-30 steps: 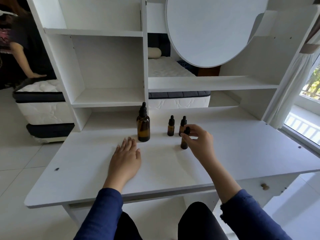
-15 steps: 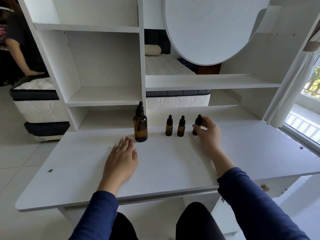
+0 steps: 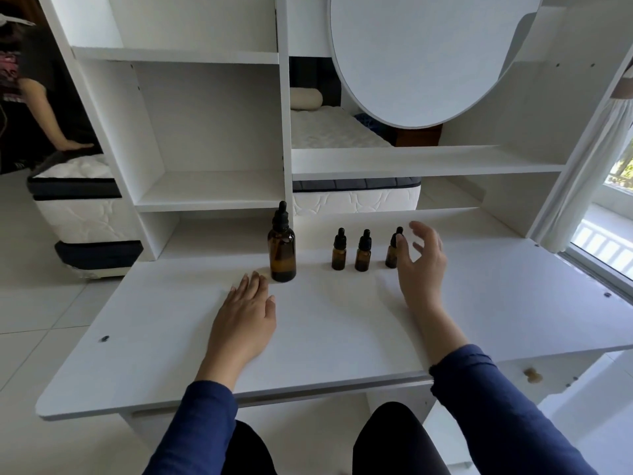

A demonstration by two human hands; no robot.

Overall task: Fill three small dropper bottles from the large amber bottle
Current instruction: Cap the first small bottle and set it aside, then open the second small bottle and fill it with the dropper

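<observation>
Letting go is the news here: the right grip (image 3: 423, 265) has released the third small amber glass dropper bottle (image 3: 393, 252), which a second ago it was pinching nearer the front edge. That bottle now stands upright at the right end of a neat row with the middle small amber bottle (image 3: 363, 255) and the left small amber bottle (image 3: 339, 253). The grip hovers just beside it, fingers spread, holding nothing.

The left grip (image 3: 245, 318) hasn't budged. It lies flat, palm down, on the white tabletop (image 3: 342, 337), fingertips just short of the large amber glass bottle with the black dropper cap (image 3: 282, 253), which stands left of the row with a gap between.

So I'd say setup is done and filling hasn't started. All four caps are on, so those come off first. Can't tell liquid levels through the dark glass.

Around it: a white shelf unit (image 3: 212, 190) behind, an oval white panel (image 3: 428, 46) overhead, a mattress (image 3: 356, 197) beyond, and another person (image 3: 34, 97) far left. Nothing sits between the bottles.
</observation>
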